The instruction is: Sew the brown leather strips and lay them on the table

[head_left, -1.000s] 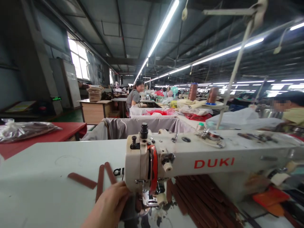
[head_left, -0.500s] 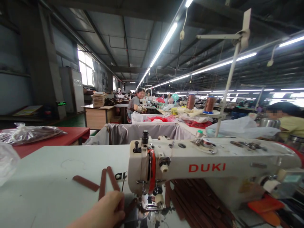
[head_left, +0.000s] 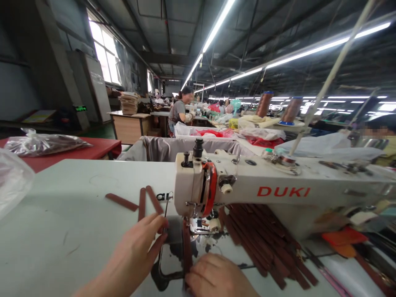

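Observation:
A narrow brown strip (head_left: pixel 187 247) runs lengthwise beneath the needle area of the white sewing machine (head_left: pixel 241 181). My right hand (head_left: pixel 218 276) grips its near end, fingertips closed against it. Left of the needle, my left hand (head_left: pixel 139 243) has thumb and fingers apart with nothing visible between them, close to the dark plate on the machine bed. Past that hand, a few loose brown strips (head_left: pixel 121 202) lie on the pale table (head_left: pixel 83 222). Under the machine arm spreads a pile of similar brown strips (head_left: pixel 262 243).
To the left stand a red-topped table (head_left: pixel 108 149) with a plastic-wrapped bundle (head_left: pixel 46 143) and a clear plastic bag (head_left: pixel 12 181). Behind the machine is a cloth-lined bin (head_left: pixel 167 148). Brown thread cones (head_left: pixel 264 105) rise beyond it. A co-worker (head_left: pixel 178 110) works farther back.
My right hand has come into view holding the near end of a strip now under the needle area. My left hand's thumb and fingers have parted. The camera has tilted down.

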Available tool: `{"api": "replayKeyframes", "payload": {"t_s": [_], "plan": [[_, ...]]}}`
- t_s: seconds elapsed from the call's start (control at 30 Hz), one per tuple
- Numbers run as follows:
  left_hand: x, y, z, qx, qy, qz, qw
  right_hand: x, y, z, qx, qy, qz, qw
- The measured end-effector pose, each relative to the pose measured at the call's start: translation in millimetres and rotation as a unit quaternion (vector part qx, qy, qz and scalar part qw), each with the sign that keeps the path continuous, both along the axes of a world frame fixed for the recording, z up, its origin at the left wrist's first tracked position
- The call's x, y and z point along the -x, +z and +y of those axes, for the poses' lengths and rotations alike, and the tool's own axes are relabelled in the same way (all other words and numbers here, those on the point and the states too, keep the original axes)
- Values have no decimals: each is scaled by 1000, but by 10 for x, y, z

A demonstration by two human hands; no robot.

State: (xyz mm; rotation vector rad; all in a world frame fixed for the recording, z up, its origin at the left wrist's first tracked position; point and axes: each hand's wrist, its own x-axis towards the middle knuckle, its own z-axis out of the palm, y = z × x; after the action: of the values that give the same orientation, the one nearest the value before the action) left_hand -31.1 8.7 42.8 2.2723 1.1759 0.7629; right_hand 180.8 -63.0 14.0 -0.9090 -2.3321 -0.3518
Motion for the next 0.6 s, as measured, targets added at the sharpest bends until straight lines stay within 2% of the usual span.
{"api": "replayKeyframes", "payload": {"t_s": [0.07, 0.13, 0.2, 0.27, 0.37, 0.5, 0.6], "plan": [[37, -33, -102, -106, -46, 16, 993, 2, 29, -19, -9, -9, 3, 1000], [26, -100, -199, -206, -86, 42, 974, 25, 50, -31, -18, -16, 14, 1000], [-16, -163, -252, -260, -121, 71, 956, 49, 43, -32, -30, -26, 25, 999], [-68, -190, -257, -283, -155, 93, 942, 60, 19, -25, -35, -33, 35, 998], [-135, -153, -228, -272, -193, 110, 936, 50, -9, -9, -36, -30, 57, 997], [-196, -63, -212, -266, -195, 129, 935, 38, -37, 19, -38, -30, 71, 996], [-223, -51, -213, -272, -170, 122, 939, 58, -81, 31, -44, -31, 79, 995]]}}
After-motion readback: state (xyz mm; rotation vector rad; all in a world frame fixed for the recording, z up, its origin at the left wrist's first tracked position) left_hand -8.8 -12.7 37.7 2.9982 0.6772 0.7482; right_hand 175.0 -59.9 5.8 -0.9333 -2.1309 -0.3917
